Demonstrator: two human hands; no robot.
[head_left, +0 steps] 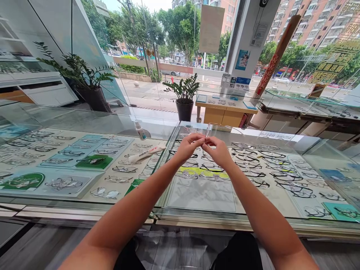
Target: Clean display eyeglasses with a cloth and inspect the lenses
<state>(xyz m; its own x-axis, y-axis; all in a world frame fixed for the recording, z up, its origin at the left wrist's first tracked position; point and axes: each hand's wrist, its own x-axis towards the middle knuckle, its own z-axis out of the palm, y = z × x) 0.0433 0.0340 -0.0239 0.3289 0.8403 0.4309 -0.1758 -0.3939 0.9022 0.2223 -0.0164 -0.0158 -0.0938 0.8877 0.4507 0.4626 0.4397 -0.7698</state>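
Note:
My left hand [188, 148] and my right hand [219, 150] meet above the glass display counter, fingertips pinched together. Between them is a pair of eyeglasses [207, 140], thin and reddish where it shows; my fingers cover much of it. Both hands are closed on it. Under the glass below my hands lie rows of eyeglasses [212, 165]. To the left, a small white spray bottle [140, 132] stands on the counter. Nearer me, a pale strip with printed lettering [146, 154], perhaps a folded cloth or packet, lies at a slant.
The glass display counter [197, 216] spans the view, with more eyewear inside on both sides. Beyond it stand a potted plant [185, 108], a second potted plant [94, 98] and a wooden display table [215, 114]. A street shows through the window.

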